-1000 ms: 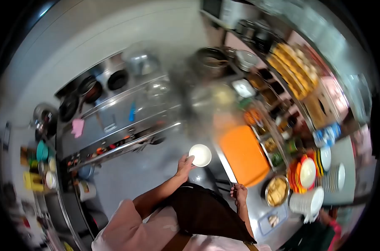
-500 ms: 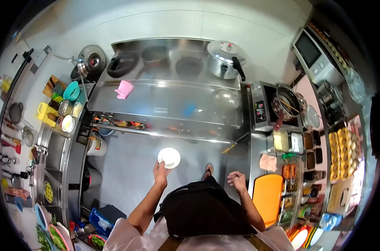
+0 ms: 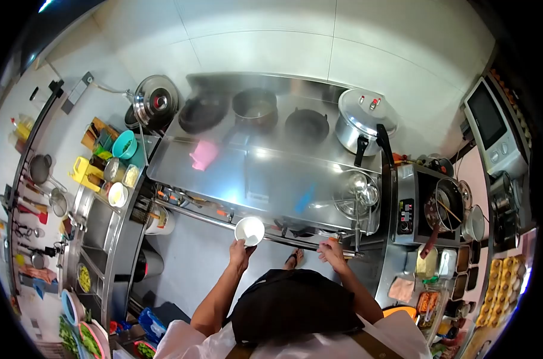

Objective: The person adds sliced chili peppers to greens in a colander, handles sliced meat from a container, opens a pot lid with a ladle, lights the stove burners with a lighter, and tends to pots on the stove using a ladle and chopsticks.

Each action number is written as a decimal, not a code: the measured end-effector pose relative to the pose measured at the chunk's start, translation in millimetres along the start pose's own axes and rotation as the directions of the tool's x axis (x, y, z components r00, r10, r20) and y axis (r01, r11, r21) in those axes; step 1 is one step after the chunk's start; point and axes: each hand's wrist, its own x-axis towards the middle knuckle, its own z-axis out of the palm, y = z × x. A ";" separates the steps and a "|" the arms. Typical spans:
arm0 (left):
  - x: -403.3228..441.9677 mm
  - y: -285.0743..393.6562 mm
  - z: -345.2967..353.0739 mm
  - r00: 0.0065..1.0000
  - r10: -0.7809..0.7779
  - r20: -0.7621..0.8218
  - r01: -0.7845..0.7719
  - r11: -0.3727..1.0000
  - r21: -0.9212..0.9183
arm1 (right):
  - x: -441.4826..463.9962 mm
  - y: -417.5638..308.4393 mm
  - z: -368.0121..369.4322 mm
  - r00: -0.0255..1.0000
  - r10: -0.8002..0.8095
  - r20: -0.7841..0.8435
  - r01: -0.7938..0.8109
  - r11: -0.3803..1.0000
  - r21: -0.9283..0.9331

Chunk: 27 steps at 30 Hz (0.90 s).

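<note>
In the head view, my left hand [image 3: 240, 255] grips a small white bowl [image 3: 242, 226] by its near rim. The bowl is tilted so that its inside shows; something pale in it is too small to name. My right hand [image 3: 333, 254] is by the front rail [image 3: 295, 242] of the steel stove [image 3: 223, 170], its fingers curled in. What they hold, if anything, cannot be made out. Nearby on the stove's right side are ladles [image 3: 368, 195] with long handles.
A pink cloth [image 3: 204, 154], a dark wok [image 3: 203, 112], a pot [image 3: 255, 106] and a pressure cooker [image 3: 359, 128] are on the stove. To the right, a pan [image 3: 442, 203] sits on an induction cooker [image 3: 406, 200]. A steel sink [image 3: 96, 224] lies left.
I have moved forward to the stove. My left hand has brought the white bowl up to its front rail, and my right hand has come near the rail too.
</note>
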 end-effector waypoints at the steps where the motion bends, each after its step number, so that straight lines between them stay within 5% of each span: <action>1: 15.0 7.0 11.0 1.000 0.000 0.020 0.000 1.000 -0.003 | 12.4 -12.9 3.9 1.000 0.005 0.010 -0.005 1.000 -0.025; 6: 110.5 21.4 45.6 0.995 -0.028 0.094 0.029 1.000 -0.006 | 46.3 -69.4 28.2 0.998 0.005 0.065 -0.009 0.998 0.069; 10: 168.3 25.6 73.1 0.994 -0.083 0.074 0.082 0.997 0.015 | 76.8 -51.4 28.0 0.991 -0.112 0.067 0.116 0.992 -0.055; 14: 216.8 13.4 80.9 0.974 -0.197 0.110 0.205 0.977 -0.066 | 61.8 -52.8 22.9 0.989 0.105 -0.108 -0.103 0.994 0.025; 19: 239.7 27.1 94.8 0.959 -0.275 0.076 0.277 0.960 -0.026 | 31.3 -52.6 31.8 0.943 0.189 -0.274 -0.171 0.981 0.089; 27: 244.5 29.9 99.1 0.957 -0.291 -0.015 0.290 0.957 -0.017 | 33.5 -48.0 77.5 0.934 0.210 -0.290 -0.194 0.977 0.083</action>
